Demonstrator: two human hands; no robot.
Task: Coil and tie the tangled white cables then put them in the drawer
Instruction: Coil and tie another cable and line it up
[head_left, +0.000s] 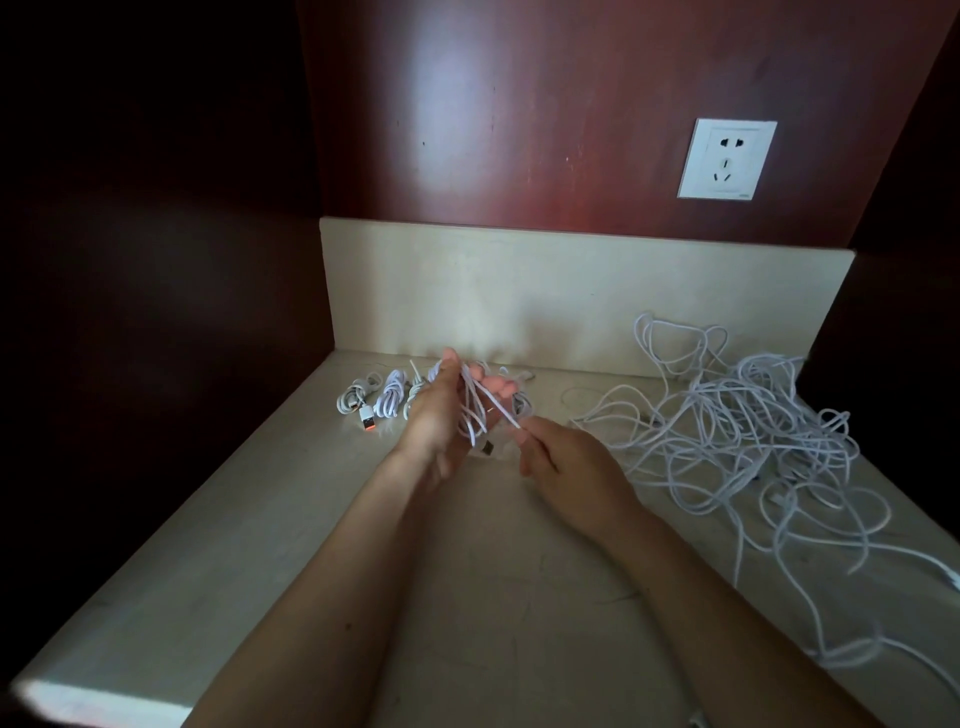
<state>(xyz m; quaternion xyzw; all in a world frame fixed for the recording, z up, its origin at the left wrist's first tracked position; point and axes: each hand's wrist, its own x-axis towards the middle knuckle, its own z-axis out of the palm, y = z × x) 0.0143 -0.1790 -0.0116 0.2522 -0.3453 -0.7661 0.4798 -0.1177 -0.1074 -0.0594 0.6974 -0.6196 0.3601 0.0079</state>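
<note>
**Cable half wound at the middle of the table**

The half-wound cable (475, 410) sits in several white loops over the left hand (439, 415), which is raised above the far middle of the table (291, 519). The palm is turned toward 3 o'clock, and the loops are held between the thumb at 12 o'clock and the curled fingers (498, 387). A dark plug (487, 448) hangs from the bundle at about 6 o'clock. One strand runs from the loops toward 4 o'clock, where the right hand (566, 462) pinches it between thumb and fingertips – the rest of that hand is loosely curled, with its back to the camera.

Just beyond the left hand, at its 9 to 10 o'clock, coiled bundles (387, 397) lie side by side on the table near the back edge. The outermost one (356, 397) ends in an orange-tipped plug (367, 418). Whether each bundle is tied cannot be made out.

At 3 o'clock from the hands, near but apart, a tangled heap (753, 431) of white cables spreads over the right side of the table – some loops lean up against the pale upstand (519, 291) at the back, and loose strands trail toward 5 o'clock and the near right edge.

Above the upstand is a reddish wood panel (519, 104) with a white wall socket (727, 158) at about 1 o'clock. The recess walls at both sides are dark.
</note>
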